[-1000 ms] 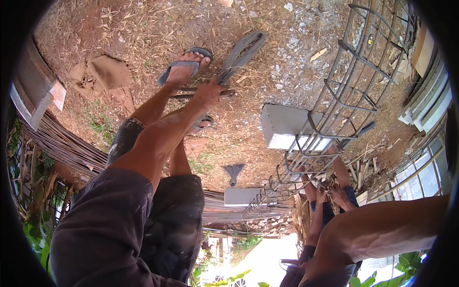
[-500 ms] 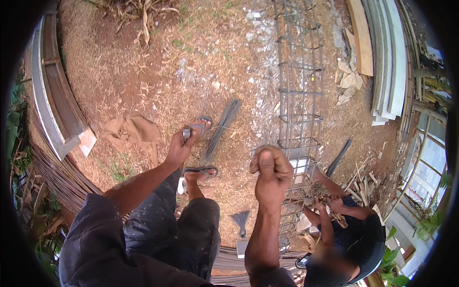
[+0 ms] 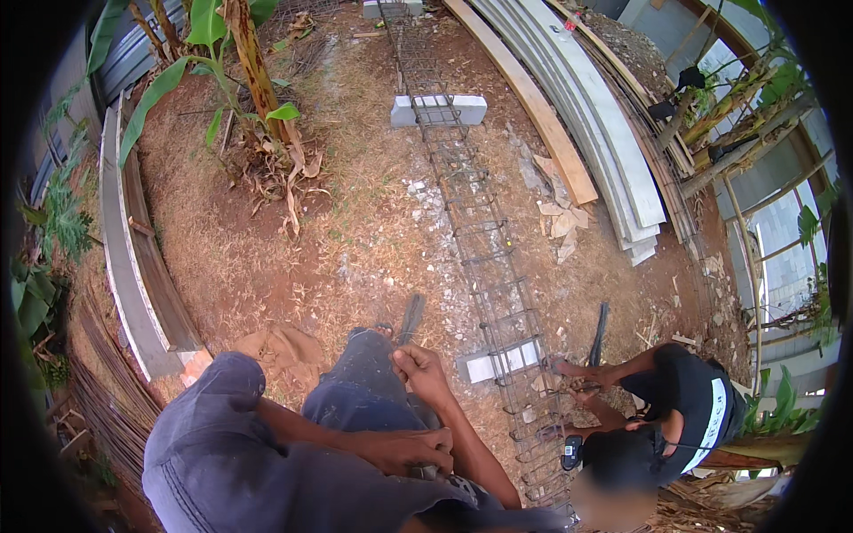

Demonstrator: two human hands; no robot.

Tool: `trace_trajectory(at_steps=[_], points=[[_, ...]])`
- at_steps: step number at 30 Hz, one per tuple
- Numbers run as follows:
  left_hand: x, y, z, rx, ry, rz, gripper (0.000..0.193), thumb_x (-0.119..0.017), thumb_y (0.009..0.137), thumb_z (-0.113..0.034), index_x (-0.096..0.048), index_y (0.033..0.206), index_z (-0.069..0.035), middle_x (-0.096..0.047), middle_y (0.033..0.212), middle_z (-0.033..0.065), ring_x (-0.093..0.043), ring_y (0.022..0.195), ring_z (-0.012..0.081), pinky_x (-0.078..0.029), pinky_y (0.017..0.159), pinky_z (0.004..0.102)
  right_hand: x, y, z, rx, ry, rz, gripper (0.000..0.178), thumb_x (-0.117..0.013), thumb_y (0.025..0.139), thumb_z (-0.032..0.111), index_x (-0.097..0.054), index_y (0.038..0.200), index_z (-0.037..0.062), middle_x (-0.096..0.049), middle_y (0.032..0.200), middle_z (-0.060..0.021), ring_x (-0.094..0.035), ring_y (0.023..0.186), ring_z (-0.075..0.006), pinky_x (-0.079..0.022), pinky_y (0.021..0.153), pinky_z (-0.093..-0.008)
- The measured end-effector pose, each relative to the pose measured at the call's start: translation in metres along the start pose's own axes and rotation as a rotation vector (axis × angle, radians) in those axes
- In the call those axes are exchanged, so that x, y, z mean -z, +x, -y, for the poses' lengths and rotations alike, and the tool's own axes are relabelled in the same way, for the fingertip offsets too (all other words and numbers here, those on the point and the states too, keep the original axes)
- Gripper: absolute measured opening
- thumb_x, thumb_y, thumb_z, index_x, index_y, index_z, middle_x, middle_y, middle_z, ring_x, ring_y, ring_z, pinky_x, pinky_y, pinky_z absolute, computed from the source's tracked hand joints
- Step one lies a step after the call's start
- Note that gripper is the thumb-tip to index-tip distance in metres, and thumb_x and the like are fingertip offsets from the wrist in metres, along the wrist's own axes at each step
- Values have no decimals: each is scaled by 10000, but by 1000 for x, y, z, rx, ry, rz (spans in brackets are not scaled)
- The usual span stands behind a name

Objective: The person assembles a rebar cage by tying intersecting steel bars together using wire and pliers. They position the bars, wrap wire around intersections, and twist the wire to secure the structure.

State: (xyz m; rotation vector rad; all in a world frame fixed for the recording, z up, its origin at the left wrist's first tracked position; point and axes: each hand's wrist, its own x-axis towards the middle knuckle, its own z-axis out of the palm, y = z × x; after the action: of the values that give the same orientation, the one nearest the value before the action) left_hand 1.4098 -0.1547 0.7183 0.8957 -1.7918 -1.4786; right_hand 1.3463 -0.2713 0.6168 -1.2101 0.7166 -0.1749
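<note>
Right hand [image 3: 419, 369] is pressed together, thumb on fingertips, grey wire bundle [image 3: 411, 318] at 12 o'clock from it on the ground [image 3: 364, 249]. Left hand [image 3: 428, 451] is at its 6 o'clock, can't tell if it's gripping tbh.

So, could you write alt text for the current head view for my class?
The person's curled right hand is ahead of their left hand; to the right, a co-worker leans toward a long rebar cage on pale blocks.

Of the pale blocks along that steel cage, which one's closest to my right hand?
The lowest block in the picture, just to the right of your right hand; the middle block and the top block lie much farther up the view.
</note>
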Motion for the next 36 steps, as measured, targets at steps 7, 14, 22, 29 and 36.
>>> trace_trajectory(at_steps=[7,14,22,29,36], points=[[1,-29,13,9,-1,358,470,-681,779,-8,-590,1232,-95,-548,1224,127,-537,1138,270,-438,949,370,-62,-44,-43,158,1,-181,211,-572,965,205,-616,901,9,-554,700,4,-469,606,-54,-399,540,-231],[40,-61,-3,852,-543,-609,247,-626,931,-236,-627,1022,-7,-637,944,86,-633,802,151,-525,710,299,-71,-69,-21,423,-207,-358,164,-586,933,158,-635,950,2,-602,785,-73,-547,711,-152,-448,649,-303],[69,-48,7,545,-783,-1348,162,-600,931,-167,-537,1043,-69,-568,810,34,-501,559,108,-432,486,272,-90,-67,-3,631,-543,-271,71,-602,877,100,-648,859,48,-660,864,-108,-574,828,-286,-427,783,-366],[169,-67,-2,107,-497,-1860,126,-517,961,-104,-553,1067,-47,-482,714,-13,-404,519,50,-355,432,212,-105,-81,18,953,-902,-401,62,-646,846,162,-651,845,101,-682,929,-49,-513,1049,-276,-259,991,-441],[221,-57,-62,-266,-99,-1910,175,-479,981,-168,-597,1039,-53,-383,616,-65,-307,502,30,-229,442,241,-94,-73,4,1131,-590,-57,67,-629,804,-18,-600,814,42,-620,800,-100,-603,797,-308,-431,843,-436]])
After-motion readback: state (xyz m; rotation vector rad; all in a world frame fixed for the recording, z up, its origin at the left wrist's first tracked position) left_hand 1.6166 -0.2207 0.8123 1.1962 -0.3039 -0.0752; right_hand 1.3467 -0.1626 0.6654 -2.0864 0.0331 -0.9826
